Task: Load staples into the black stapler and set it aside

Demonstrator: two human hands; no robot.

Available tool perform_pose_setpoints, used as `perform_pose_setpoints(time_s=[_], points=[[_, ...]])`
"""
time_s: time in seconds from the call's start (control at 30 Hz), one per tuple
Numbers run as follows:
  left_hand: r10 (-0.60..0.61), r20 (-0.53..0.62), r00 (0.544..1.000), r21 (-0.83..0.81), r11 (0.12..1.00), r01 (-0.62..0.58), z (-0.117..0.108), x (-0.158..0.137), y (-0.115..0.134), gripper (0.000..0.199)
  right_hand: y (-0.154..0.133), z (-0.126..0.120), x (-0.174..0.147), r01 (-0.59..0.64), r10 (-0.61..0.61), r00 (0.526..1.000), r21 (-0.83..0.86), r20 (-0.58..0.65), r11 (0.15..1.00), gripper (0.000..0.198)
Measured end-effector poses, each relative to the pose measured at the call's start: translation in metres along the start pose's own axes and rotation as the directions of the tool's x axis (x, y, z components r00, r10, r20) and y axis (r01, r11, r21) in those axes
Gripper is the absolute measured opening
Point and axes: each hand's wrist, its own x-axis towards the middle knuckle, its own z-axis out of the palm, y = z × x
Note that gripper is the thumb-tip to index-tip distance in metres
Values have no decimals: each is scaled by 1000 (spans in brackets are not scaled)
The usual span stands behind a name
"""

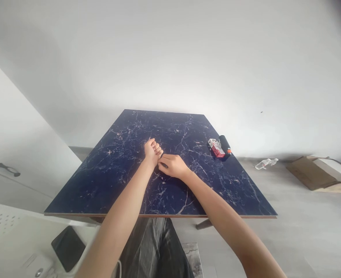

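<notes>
Over the middle of the dark blue marbled table (pixel 109 185), my left hand (pixel 152 151) is closed, with the fingers curled in toward the palm. My right hand (pixel 172 165) lies just to its right, its thumb and fingers pinched together beside the lower edge of the left hand. The two hands meet or nearly meet there. Whatever either hand may hold is hidden by the fingers.
Toward the table's right edge are a small red and white box (pixel 216 148) and a black cylinder (pixel 224 144) with an orange tip. A clear plastic bottle (pixel 265 163) and a cardboard box (pixel 312 172) lie on the floor. A black tablet-like object (pixel 68 248) sits lower left.
</notes>
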Motion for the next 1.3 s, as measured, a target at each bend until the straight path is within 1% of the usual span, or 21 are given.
perform_pose_setpoints(time_s=[0.13, 0.2, 0.27, 0.3, 0.33, 0.4, 0.47, 0.5, 0.53, 0.57, 0.6, 0.63, 0.67, 0.7, 0.73, 0.77, 0.83, 0.93, 1.13, 1.23, 1.3], points=[[36, 10, 999, 56, 998, -36, 0, 6, -5, 43, 9, -9, 0, -61, 62, 998, 36, -24, 997, 23], [62, 19, 998, 80, 995, -63, -1, 7, -7, 43, 22, -21, -3, -144, 149, 987, 72, -68, 987, 24], [67, 21, 998, 106, 992, -69, -2, 6, -8, 42, 44, -39, -11, -284, 294, 943, 86, -154, 955, 22], [69, 21, 997, 120, 990, -71, -2, 5, -8, 42, 57, -50, -18, -376, 382, 899, 69, -213, 924, 21], [74, 23, 997, 135, 988, -76, -3, 3, -8, 42, 71, -61, -26, -483, 473, 831, 43, -292, 875, 21], [96, 39, 995, 172, 980, -101, -3, -1, -8, 42, 100, -84, -46, -693, 615, 649, -15, -448, 721, 24], [111, 55, 992, 210, 970, -121, -4, -5, -8, 43, 124, -103, -69, -826, 672, 469, -15, -573, 564, 24], [115, 62, 991, 227, 966, -126, -4, -6, -9, 43, 134, -111, -80, -868, 698, 393, 9, -599, 496, 30], [115, 69, 991, 242, 962, -128, -4, -7, -9, 44, 141, -118, -90, -900, 734, 328, 39, -594, 434, 37], [111, 76, 991, 255, 959, -127, -4, -7, -10, 44, 148, -122, -99, -927, 783, 273, 66, -559, 370, 44], [105, 83, 991, 267, 956, -123, -5, -7, -11, 45, 153, -125, -106, -951, 842, 214, 91, -495, 295, 50], [98, 89, 991, 280, 953, -120, -5, -7, -12, 45, 157, -126, -112, -970, 903, 160, 105, -400, 219, 55], [92, 94, 991, 293, 949, -116, -5, -6, -12, 45, 160, -126, -115, -983, 946, 123, 96, -300, 159, 59], [87, 98, 991, 306, 945, -114, -5, -5, -13, 45, 162, -126, -117, -991, 971, 98, 72, -217, 117, 61], [86, 99, 991, 317, 942, -113, -6, -4, -13, 45, 164, -125, -119, -995, 983, 87, 39, -160, 95, 61], [86, 100, 991, 327, 938, -114, -6, -3, -14, 45, 165, -123, -119, -996, 986, 90, 1, -137, 91, 59], [91, 100, 991, 347, 930, -120, -7, -1, -15, 44, 167, -121, -119, -993, 982, 106, -66, -156, 97, 55], [99, 104, 990, 380, 915, -132, -7, 0, -15, 44, 169, -119, -120, -988, 978, 115, -121, -174, 95, 51], [132, 126, 983, 451, 875, -175, -12, 1, -19, 47, 169, -114, -122, -989, 975, 120, -104, -188, 102, 51], [115, 229, 967, 563, 795, -228, -15, -4, -28, 47, 169, -112, -123, -993, 974, 99, -75, -204, 86, 51], [90, 305, 948, 635, 723, -273, -15, -9, -35, 46, 169, -112, -124, -993, 975, 101, -79, -196, 87, 51]])
